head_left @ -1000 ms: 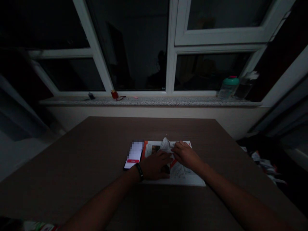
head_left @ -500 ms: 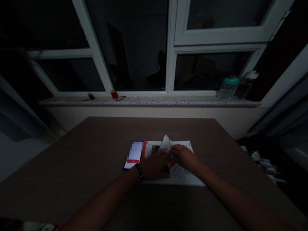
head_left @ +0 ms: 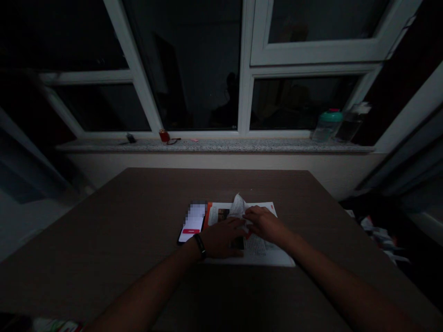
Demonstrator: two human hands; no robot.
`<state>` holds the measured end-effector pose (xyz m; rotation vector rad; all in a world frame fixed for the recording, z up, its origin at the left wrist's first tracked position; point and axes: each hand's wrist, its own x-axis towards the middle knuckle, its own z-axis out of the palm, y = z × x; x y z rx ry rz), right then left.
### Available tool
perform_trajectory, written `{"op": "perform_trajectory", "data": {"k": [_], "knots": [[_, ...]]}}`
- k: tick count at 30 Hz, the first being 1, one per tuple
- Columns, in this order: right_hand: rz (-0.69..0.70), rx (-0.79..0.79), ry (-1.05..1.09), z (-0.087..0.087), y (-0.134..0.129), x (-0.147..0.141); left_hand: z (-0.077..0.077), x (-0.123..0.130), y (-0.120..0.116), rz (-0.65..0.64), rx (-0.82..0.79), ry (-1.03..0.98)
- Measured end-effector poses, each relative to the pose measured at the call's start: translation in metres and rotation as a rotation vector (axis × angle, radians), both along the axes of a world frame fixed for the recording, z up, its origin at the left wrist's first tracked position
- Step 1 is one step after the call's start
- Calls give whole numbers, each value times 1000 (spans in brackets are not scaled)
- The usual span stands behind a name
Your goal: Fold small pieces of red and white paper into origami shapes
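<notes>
Both hands on a printed sheet
Left hand [head_left: 221, 237] presses the printed sheet [head_left: 263, 251]; right hand [head_left: 265, 223] pinches crumpled paper [head_left: 238, 206]; phone [head_left: 192, 223] lies just left.

Dim rm, dark windows [head_left: 194, 69], brown table [head_left: 104, 240]

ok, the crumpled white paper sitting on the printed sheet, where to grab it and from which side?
Probably the raised peak of the crumpled white paper, pinched from above on its far side. That tip stands up clear of the printed sheet, while the near lower part is covered by the left hand and right hand. The phone lies on the left, so coming in low from there looks crowded.
</notes>
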<state>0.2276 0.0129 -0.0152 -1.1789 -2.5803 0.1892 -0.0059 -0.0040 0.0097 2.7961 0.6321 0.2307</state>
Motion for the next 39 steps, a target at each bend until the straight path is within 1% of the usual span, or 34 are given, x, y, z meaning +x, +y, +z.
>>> {"op": "perform_trajectory", "data": {"k": [6, 8, 11, 15, 23, 29, 33, 39], "knots": [[22, -11, 10, 8, -8, 2, 3, 0, -1, 11, -16, 31], [14, -7, 17, 6, -8, 2, 1, 0, -1, 19, -37, 29], [-16, 8, 21, 1, -5, 0, -4, 0, 0, 72, -51, 19], [-7, 11, 30, -2, -2, 1, -9, 0, 1, 122, -55, 42], [31, -21, 37, 4, -3, 6, -7, 1, 0, 122, -46, 32], [27, -11, 111, 1, -4, 7, -9, 0, 0, 119, -28, 46], [27, -4, 105, -1, -3, 5, -8, 1, 0, 93, -9, 4], [5, 29, 52, -3, -1, 0, -5, 5, 0, 91, 3, -29]]}}
